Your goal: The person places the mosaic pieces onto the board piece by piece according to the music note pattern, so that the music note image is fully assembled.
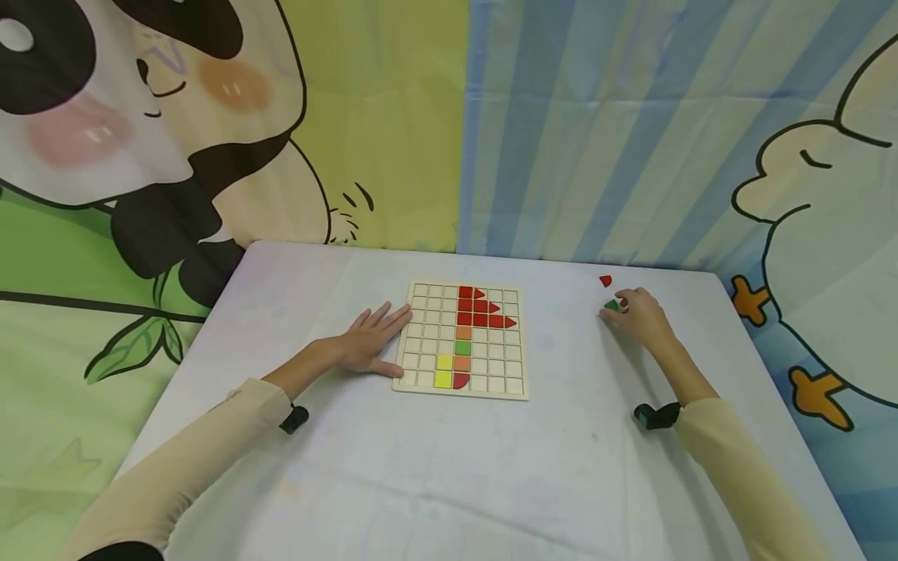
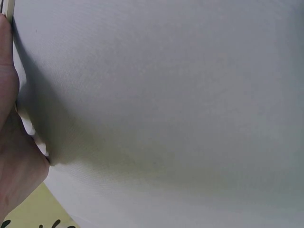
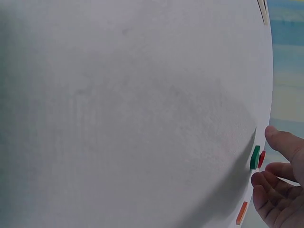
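A pale wooden grid board (image 1: 429,315) lies flat on the white table, with red, orange, green and yellow pieces set in its cells. Along its left edge rests my left hand (image 1: 368,343), fingers spread and straight, the fingertips and thumb touching the rim. Off to the right, my right hand (image 1: 641,318) is over a small green piece (image 1: 612,305). Its thumb and fingers stand apart around that piece, as the right wrist view also shows. Just beyond lies a red piece (image 1: 606,280). The left wrist view catches only part of the left hand (image 2: 16,156).
An orange piece (image 3: 242,213) lies by the right fingers in the right wrist view; the hand hides it from the head view. The white tabletop (image 1: 449,467) ends at a cartoon-printed cloth (image 1: 393,125) behind it.
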`<control>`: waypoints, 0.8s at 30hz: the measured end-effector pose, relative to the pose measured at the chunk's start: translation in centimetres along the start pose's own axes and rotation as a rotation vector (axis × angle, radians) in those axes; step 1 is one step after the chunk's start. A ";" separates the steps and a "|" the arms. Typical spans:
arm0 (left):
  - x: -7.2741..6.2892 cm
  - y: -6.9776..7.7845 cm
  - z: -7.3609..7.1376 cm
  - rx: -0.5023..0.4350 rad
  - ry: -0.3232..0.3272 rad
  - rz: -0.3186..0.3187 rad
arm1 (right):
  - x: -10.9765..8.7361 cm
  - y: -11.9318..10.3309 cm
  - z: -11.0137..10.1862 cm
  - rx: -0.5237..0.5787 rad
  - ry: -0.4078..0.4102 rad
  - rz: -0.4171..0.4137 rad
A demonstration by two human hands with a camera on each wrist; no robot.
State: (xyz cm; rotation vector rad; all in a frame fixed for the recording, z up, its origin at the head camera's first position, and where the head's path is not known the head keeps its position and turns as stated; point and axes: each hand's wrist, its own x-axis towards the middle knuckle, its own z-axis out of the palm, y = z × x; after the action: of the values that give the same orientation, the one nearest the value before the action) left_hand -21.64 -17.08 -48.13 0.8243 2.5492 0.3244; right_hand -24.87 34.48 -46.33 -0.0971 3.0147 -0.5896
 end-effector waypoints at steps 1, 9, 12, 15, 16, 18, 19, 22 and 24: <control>0.0 0.0 0.0 -0.003 0.002 0.001 | 0.1 0.1 0.0 0.003 -0.001 0.001; 0.0 -0.1 0.1 0.008 0.006 0.003 | 0.3 0.5 -0.1 0.007 -0.016 0.013; 0.1 -0.2 0.1 0.001 0.007 0.006 | 0.4 0.6 -0.2 0.017 -0.027 0.019; 0.1 -0.2 0.2 0.003 0.009 0.007 | 0.5 0.6 -0.3 0.022 -0.039 0.012; 0.1 -0.2 0.2 0.002 0.009 0.007 | 0.5 0.6 -0.3 0.018 -0.041 0.006; 0.1 -0.2 0.2 0.002 0.009 0.007 | 0.7 0.7 -0.3 0.011 -0.045 -0.003; 0.1 -0.3 0.2 0.002 0.008 0.007 | 0.7 0.7 -0.3 0.006 -0.048 -0.006; 0.1 -0.2 0.2 -0.001 0.008 0.005 | 0.9 0.9 -0.2 -0.004 -0.051 -0.009; 0.1 -0.2 0.2 -0.001 0.003 0.002 | 1.0 1.1 -0.1 -0.010 -0.054 -0.008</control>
State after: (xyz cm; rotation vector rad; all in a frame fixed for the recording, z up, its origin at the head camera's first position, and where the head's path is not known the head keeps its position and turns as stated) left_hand -21.70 -17.17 -48.42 0.8272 2.5505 0.3273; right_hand -25.88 35.43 -46.72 -0.1233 2.9669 -0.5640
